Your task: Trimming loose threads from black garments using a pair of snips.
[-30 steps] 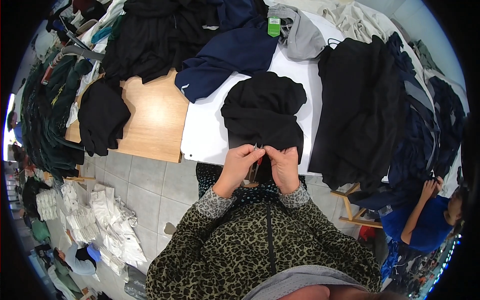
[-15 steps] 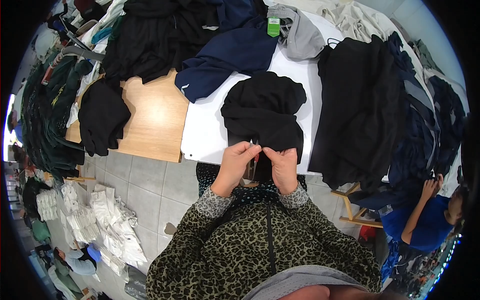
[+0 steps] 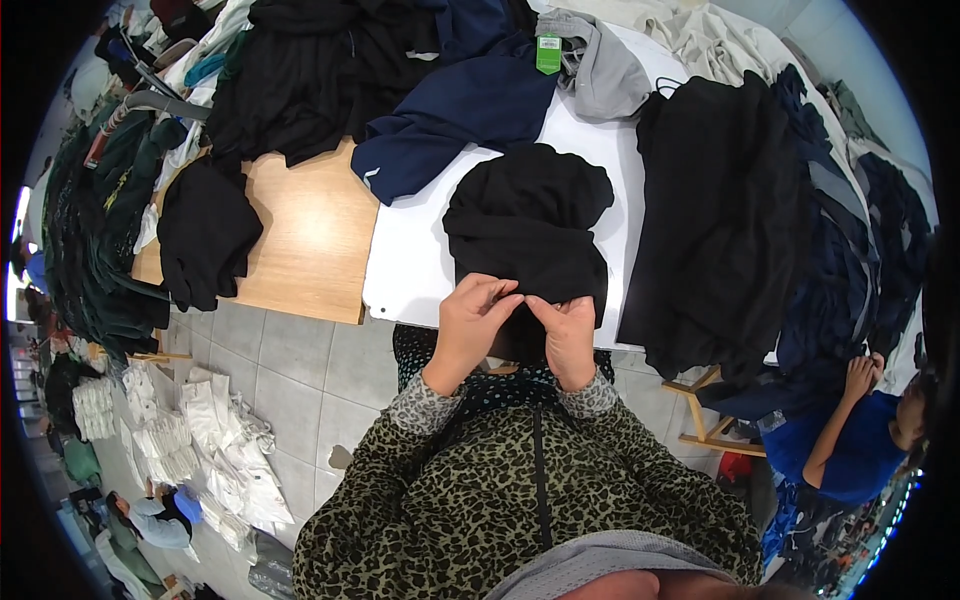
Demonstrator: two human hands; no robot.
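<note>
Pinching a black garment [image 3: 525,225] at its near side with thumb and fingertips of left hand [image 3: 468,325] and right hand [image 3: 570,340], closed nearly tip to tip. Lying bunched on a white tabletop [image 3: 410,270], near its edge. Pointing its rounded end away from the person [image 3: 480,470], with a fold running left to right; too crumpled to settle a long axis. Near a navy garment [image 3: 460,110] with a white mark [image 3: 373,176] and, farther off, a grey garment [image 3: 612,75] with a green tag [image 3: 548,54] printed too finely to read.
</note>
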